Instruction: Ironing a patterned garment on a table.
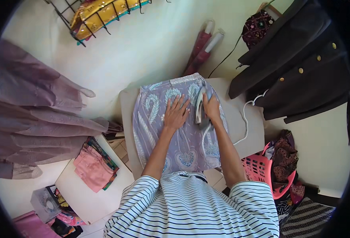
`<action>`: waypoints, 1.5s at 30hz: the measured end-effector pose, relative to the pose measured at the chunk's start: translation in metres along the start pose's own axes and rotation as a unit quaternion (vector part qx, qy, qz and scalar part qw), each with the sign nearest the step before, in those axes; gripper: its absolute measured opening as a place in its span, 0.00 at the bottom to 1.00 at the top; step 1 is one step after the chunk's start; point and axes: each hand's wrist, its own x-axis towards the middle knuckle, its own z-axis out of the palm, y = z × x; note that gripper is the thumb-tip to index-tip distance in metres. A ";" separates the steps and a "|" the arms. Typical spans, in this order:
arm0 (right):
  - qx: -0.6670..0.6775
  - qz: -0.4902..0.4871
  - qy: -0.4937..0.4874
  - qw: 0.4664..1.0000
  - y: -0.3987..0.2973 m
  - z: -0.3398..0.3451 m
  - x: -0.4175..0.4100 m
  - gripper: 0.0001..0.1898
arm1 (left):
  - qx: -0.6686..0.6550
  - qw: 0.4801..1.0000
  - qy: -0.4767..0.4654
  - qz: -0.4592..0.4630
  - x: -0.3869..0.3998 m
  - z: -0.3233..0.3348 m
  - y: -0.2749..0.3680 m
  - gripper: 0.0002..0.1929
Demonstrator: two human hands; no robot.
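A lilac patterned garment (175, 142) with a gathered elastic waistband at its far end lies spread on a beige-covered ironing table (241, 119). Flat on its middle rests my left hand (176, 114), palm down with fingers somewhat spread. My right hand (212, 107) grips a clothes iron (199, 108) over the garment's upper right part. The iron is slightly blurred, and my fingers hide its handle. From its rear a white cord (245, 119) runs right across the table toward the hanging dark clothes.
Dark jackets (297, 68) with gold-coloured buttons hang at right, and sheer mauve garments (44, 119) at left. A pink plastic basket (256, 168) of clothes stands right of the table. Folded clothes (94, 169) lie on a white surface (82, 205) at left. Above is a wire rack (103, 25).
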 end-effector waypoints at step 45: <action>-0.241 -0.364 -0.270 0.858 0.030 -0.070 -0.219 0.25 | 0.119 0.923 0.136 -0.340 -0.271 -0.085 0.004 0.29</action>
